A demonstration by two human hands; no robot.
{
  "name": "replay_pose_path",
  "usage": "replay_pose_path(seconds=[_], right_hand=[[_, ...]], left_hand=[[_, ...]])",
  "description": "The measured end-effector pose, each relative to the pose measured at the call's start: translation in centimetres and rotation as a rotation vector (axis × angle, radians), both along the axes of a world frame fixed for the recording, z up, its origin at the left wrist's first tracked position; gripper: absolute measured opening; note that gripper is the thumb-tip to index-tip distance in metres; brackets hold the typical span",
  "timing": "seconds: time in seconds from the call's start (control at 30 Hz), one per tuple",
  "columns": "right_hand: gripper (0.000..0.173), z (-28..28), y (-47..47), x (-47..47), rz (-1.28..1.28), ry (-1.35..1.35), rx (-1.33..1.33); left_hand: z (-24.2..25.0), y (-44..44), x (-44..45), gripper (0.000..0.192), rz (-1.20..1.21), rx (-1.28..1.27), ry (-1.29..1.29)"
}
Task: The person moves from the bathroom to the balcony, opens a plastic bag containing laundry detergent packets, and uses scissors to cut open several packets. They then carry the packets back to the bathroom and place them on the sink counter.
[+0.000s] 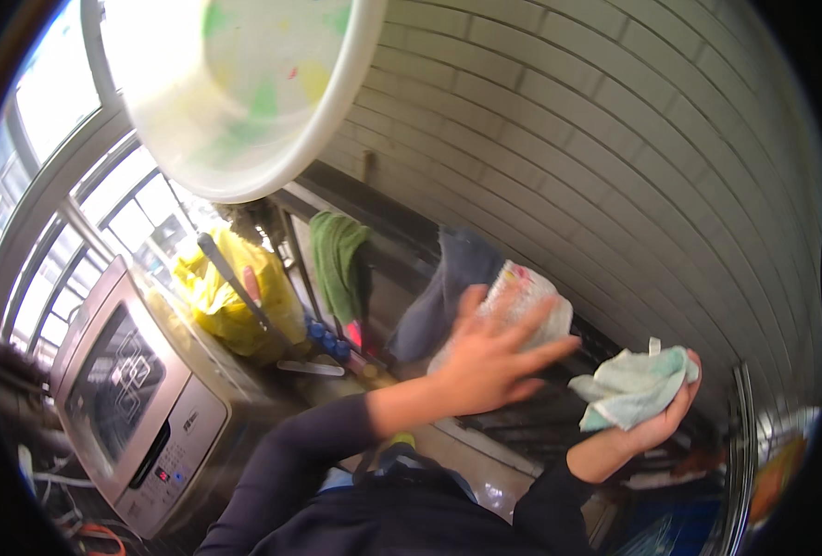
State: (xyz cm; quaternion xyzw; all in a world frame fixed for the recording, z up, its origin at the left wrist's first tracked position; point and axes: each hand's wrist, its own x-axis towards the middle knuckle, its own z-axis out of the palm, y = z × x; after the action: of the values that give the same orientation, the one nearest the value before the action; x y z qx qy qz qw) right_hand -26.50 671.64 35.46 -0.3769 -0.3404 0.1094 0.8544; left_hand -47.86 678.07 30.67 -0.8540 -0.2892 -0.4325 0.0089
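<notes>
With fingers spread and nothing in it, my left hand (pixel 487 361) is in front of a white cloth (pixel 546 295) with a small pink pattern; whether they touch I cannot tell. That cloth hangs over a dark rail beside a grey-blue towel (pixel 452 285). To the right, my right hand (pixel 668 413) holds a crumpled pale green and white cloth (pixel 636 386) with a small white tag. A green towel (pixel 338 260) hangs farther left along the rack.
At the left stands a top-loading washing machine (pixel 143 410) with a lit panel. A yellow plastic bag (pixel 233 292) sits behind a grey pole. A large whitish plastic basin (pixel 355 76) overhangs the upper left. A tiled wall (pixel 577 139) rises behind the rack.
</notes>
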Motion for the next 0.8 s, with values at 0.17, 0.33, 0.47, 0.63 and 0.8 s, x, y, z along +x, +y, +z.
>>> replay_pose_path(seconds=[0.17,0.33,0.47,0.63,0.8], right_hand=[[0.032,-2.4,1.8,2.8,0.045,-0.099,-0.187],[0.03,-4.3,1.5,6.2,0.118,-0.062,-0.283],[0.032,-3.9,-0.9,9.4,-0.055,-0.088,-0.354],[0.04,-0.1,-2.3,8.3,-0.464,-0.235,-0.103],[0.035,1.6,5.1,-4.4,-0.44,-0.588,-0.221]], left_hand=[[-2.2,6.0,4.2,0.058,0.062,0.099,0.098],[-4.6,14.9,-10.1,0.039,0.182,0.073,0.177],[-2.3,21.4,-20.3,0.031,0.707,-0.199,0.236],[-2.6,24.4,-22.4,0.03,0.655,-0.188,0.173],[-4.4,26.6,-25.1,0.024,0.614,0.24,0.537]])
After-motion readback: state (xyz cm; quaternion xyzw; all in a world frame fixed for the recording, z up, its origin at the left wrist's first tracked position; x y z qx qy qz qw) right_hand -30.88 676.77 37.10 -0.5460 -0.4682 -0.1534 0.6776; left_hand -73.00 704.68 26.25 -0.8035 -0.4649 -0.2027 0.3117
